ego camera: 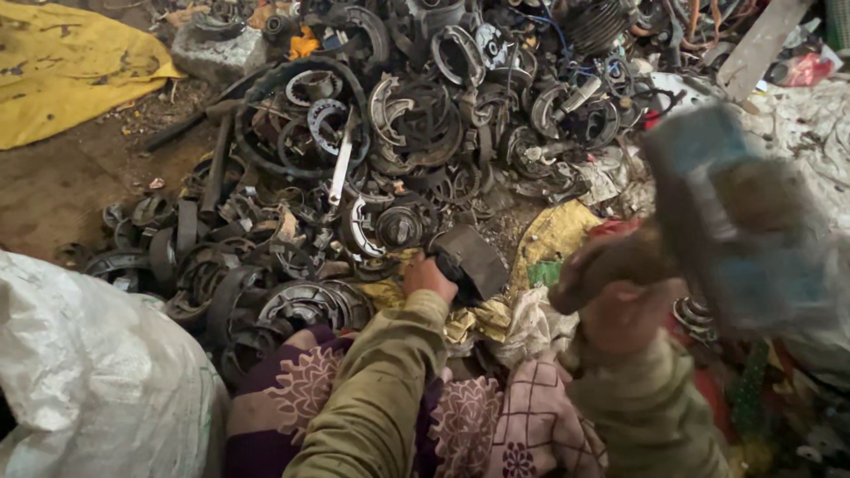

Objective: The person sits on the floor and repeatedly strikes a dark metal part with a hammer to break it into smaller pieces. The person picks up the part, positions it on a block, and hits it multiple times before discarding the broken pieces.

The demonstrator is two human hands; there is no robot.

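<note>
Dark curved metal, a brake shoe (471, 259), sits gripped in the left hand (428, 276), jutting up and right beyond its fingers; the right hand (625, 314), fist closed on a hammer (708, 221), hangs blurred well right of it.

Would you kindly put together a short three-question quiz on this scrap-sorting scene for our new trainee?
1. True or false: the right hand grips a raised hammer by its wooden handle.
2. What does the left hand hold? A) a yellow cloth B) a dark curved metal part C) a white sack
3. Fill in: the white sack lies on the ___ side of the picture.

Key
1. True; the hammer is blurred.
2. B, the dark curved metal part, held at the near edge of the scrap pile.
3. Left.
</note>
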